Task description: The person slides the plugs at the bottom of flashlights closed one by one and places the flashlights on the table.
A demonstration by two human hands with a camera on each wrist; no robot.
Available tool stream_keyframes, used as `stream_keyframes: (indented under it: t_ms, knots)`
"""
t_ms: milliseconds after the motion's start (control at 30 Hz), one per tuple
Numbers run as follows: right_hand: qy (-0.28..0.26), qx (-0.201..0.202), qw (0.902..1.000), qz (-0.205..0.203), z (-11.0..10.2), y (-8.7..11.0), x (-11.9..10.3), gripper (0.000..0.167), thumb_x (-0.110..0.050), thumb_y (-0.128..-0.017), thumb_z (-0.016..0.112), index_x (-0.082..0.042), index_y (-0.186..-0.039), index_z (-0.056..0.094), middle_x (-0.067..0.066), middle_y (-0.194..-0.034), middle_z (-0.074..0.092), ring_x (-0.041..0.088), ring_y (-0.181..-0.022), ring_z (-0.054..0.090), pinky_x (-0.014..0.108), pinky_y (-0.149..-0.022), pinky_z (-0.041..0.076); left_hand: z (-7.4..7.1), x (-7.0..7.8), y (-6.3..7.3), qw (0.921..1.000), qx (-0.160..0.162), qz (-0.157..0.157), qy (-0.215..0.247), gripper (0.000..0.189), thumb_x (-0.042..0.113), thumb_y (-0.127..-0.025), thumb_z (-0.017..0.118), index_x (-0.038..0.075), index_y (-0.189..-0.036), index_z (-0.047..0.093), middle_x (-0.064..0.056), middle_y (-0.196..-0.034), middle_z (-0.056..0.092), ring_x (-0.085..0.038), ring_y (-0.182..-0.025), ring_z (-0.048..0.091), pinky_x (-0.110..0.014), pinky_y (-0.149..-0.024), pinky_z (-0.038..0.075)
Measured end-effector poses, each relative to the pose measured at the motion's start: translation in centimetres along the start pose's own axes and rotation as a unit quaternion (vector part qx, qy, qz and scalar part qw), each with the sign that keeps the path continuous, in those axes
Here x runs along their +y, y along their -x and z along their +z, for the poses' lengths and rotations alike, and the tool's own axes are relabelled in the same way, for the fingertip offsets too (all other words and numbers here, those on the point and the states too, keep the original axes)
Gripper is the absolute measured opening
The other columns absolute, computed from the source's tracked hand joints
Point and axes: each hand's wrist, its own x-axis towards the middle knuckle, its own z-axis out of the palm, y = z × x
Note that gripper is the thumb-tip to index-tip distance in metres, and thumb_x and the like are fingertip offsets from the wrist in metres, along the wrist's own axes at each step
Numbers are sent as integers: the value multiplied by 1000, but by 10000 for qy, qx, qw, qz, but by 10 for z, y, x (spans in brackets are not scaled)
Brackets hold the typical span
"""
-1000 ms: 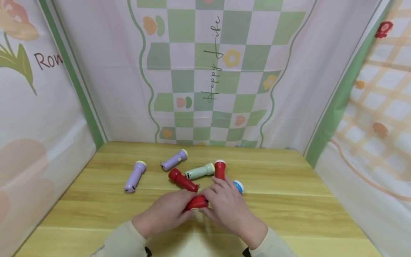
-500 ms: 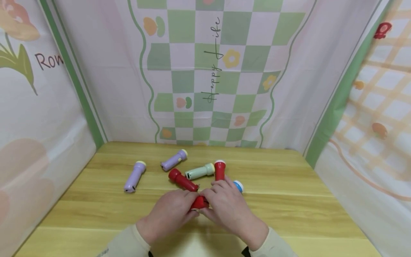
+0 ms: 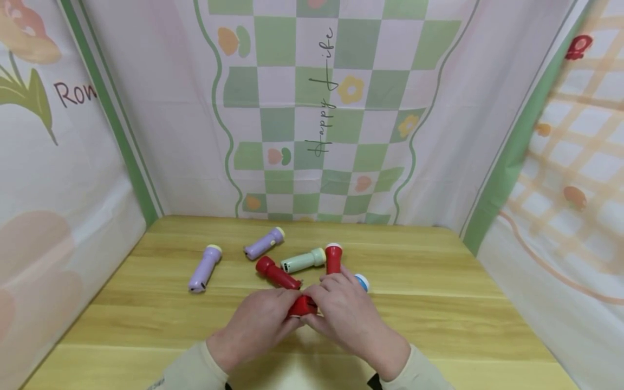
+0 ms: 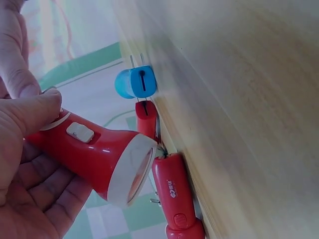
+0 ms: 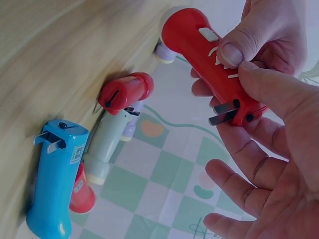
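1. Holding a red flashlight over the near part of the table, we are using both hands together.
2. We are setting its long axis roughly crosswise: the white-rimmed lens end is pointing away to the left, and the tail with two metal prongs is sitting at the right hand, the nearer one to it.
3. With the left hand we are grasping the body, thumb over it, fingers beneath.
4. With the right hand we are pinching the tail between thumb and forefinger; two lower fingers are spreading clear.
5. We are counting seven flashlights: three red, two purple, one pale green, one blue.
6. Six are resting on the table: a second red flashlight just beside a pale green flashlight; a third red flashlight and a blue flashlight, partly hidden behind our right hand in the head view; one purple flashlight and another purple flashlight farther left, lying apart.
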Motion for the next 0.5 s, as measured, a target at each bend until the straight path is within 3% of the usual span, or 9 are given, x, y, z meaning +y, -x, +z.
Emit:
stream_keyframes:
  t_ms: [267,500]
  knots:
    - [-205,177,9996,-84,2,0,1,34,-41,-79,90,-19,-102,76,-6,-88,69,15,-88,64,40,-92,54,-2,1,0,9990,-115,-197,374,31,39,-99,71,12,-116,68,6,-92,70,-1,-75,56,-21,-68,53]
    - [-439,-66,9990,71,1,1,0,34,-41,-83,88,-19,-106,75,-7,-94,71,13,-91,65,36,-90,55,-3,1,0,9959,-180,-383,796,30,39,-99,71,13,-114,69,8,-89,68,1,-74,54,-19,-67,51]
